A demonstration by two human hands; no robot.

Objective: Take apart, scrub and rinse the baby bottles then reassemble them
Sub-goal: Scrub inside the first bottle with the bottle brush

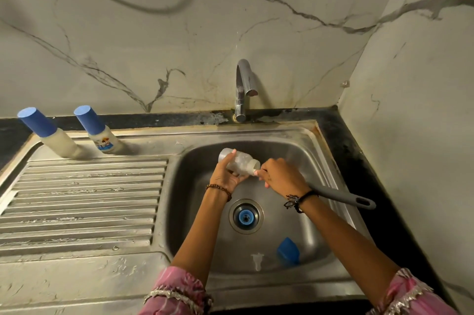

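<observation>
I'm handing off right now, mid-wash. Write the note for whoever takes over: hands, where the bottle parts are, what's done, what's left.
Left hand grips the open bottle on its side over the sink.
Right hand grips the grey brush at the bottle's mouth, scrubbing.
Loose in the sink: blue cap, clear teat. A blue part sits on the drain.
Two capped bottles stand on the drainboard, not yet taken apart.
Tap is off.
Left: rinse this bottle, wash its parts, reassemble, then do the other two.

Capped bottles [77, 135] on steel drainboard [84, 199]
</observation>
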